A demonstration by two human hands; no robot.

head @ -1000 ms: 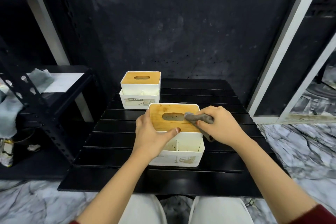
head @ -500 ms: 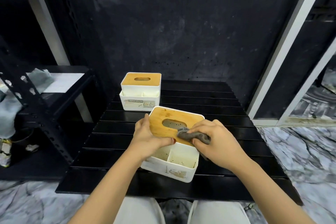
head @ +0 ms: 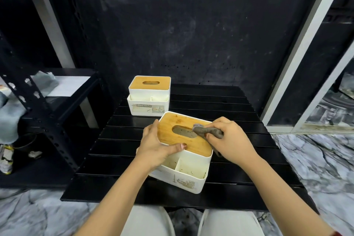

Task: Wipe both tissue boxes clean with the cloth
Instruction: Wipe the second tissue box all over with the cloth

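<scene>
A white tissue box with a wooden lid point(head: 183, 170) sits turned at an angle on the black slatted table point(head: 239, 113), its open front compartments speckled with dirt. My left hand point(head: 155, 145) grips its left side, thumb lying across the lid. My right hand point(head: 229, 140) presses a bunched grey cloth point(head: 205, 130) on the lid beside the oval slot. A second, matching tissue box point(head: 149, 97) stands at the table's far left edge, untouched.
A black metal shelf rack point(head: 38, 113) stands to the left with grey rags and small items on it. A dark wall rises behind the table. A white-framed door point(head: 298, 48) is at the right. The floor is marble-patterned.
The near box has been turned counter-clockwise and shifted slightly towards me. My right hand has slid the cloth across the lid, from the slot's front edge back up to its right end.
</scene>
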